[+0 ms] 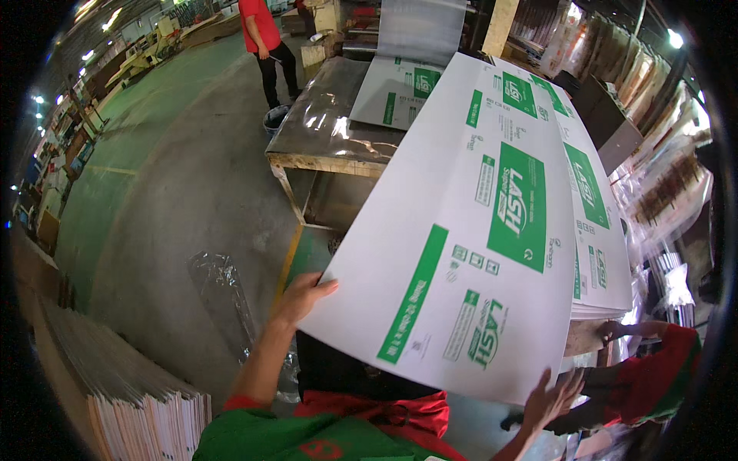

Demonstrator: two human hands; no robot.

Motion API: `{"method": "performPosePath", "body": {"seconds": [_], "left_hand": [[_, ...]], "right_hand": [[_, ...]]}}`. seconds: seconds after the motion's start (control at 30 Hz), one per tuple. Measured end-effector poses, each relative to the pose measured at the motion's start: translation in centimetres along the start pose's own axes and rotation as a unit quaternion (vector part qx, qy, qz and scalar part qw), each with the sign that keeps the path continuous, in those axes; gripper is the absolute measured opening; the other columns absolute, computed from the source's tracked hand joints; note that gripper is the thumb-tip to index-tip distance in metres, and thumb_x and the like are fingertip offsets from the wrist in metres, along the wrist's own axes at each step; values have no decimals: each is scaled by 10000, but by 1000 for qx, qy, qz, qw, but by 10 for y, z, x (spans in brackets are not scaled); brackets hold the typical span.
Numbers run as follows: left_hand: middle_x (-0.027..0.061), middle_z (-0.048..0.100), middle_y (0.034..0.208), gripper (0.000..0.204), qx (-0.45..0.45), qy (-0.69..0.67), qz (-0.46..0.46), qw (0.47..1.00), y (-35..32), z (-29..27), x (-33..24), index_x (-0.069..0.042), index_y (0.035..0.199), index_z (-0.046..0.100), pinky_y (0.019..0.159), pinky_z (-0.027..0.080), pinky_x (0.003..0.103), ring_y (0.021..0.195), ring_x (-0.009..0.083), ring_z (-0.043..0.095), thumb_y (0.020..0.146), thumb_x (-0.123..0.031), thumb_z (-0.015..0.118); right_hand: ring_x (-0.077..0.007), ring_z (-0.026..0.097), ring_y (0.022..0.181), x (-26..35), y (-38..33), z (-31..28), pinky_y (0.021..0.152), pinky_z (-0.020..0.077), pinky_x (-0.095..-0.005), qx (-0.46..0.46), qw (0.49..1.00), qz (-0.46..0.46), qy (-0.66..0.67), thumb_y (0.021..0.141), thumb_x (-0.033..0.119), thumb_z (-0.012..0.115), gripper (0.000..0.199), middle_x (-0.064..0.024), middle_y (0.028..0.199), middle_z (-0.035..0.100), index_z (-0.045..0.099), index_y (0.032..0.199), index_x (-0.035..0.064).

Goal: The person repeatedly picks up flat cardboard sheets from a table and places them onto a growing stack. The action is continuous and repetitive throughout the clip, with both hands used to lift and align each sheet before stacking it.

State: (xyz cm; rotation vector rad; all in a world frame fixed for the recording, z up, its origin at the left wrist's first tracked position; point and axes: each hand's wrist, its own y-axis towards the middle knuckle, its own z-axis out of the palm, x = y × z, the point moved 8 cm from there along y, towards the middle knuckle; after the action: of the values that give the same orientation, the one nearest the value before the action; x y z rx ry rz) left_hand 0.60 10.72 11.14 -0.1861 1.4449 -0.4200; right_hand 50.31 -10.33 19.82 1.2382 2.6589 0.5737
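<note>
Sagging looks like the main risk with the white-and-green printed cardboard sheet point(461, 223): it is broad and thin, and only one corner appears firmly held, so the span could bow or crease. Your left hand point(306, 300) pinches the near left corner, thumb over the printed face, the other fingers hidden beneath. Your right hand point(552, 403) is spread at the near right corner; whether its palm bears any weight, you cannot tell from this view. Should that side slip, the corner could drop and bend. The right edge overlaps the stack of matching sheets point(590, 207), so a crooked pull might snag or drag them. Beside that stack's near end is a co-worker's hand point(611, 332), which a sideways swing could knock. Clear plastic film point(219, 288) lies on the floor point(165, 253) to your left and could slide underfoot if you stepped on it.

Between your two hands, the sheet's near edge slants across in front of your waist, lower at your right. From there it reaches forward, away from you, past the right side of the metal-topped surface point(319, 123).
</note>
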Motion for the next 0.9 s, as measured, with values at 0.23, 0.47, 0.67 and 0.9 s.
{"method": "performPosePath", "body": {"seconds": [0.23, 0.47, 0.67, 0.9], "left_hand": [[72, 682, 1060, 362, -80, 16, 27, 996, -77, -96, 30, 18, 1218, 635, 860, 474, 287, 955, 145, 624, 932, -204, 645], [150, 507, 1414, 720, -171, 31, 80, 981, -138, -129, 19, 13, 1526, 296, 1078, 364, 348, 1275, 227, 488, 898, -100, 629], [145, 490, 1453, 679, -224, -10, 25, 974, -123, -120, 119, -3, 1503, 374, 1108, 339, 351, 1304, 233, 474, 880, -45, 643], [140, 440, 1505, 697, -161, -86, 55, 982, -123, -117, 127, -5, 1515, 348, 1136, 305, 371, 1369, 252, 419, 892, -114, 640]], "right_hand": [[-122, 436, 627, -21, -28, 62, 567, 390, -322, 112, 873, 101, 463, 998, 286, 551, 394, -56, 669, 566, 618, 872, -82], [-141, 485, 689, 96, -13, 99, 631, 438, -330, 291, 845, -55, 446, 959, 220, 623, 300, -104, 725, 590, 632, 965, -80], [-134, 549, 741, 80, -39, 169, 664, 463, -320, 319, 820, -42, 474, 964, 182, 598, 301, -116, 792, 646, 639, 1114, -76], [-112, 579, 827, 28, -68, 164, 743, 482, -260, 290, 788, 61, 540, 962, 103, 567, 412, -78, 1000, 694, 570, 1356, -17]]}}
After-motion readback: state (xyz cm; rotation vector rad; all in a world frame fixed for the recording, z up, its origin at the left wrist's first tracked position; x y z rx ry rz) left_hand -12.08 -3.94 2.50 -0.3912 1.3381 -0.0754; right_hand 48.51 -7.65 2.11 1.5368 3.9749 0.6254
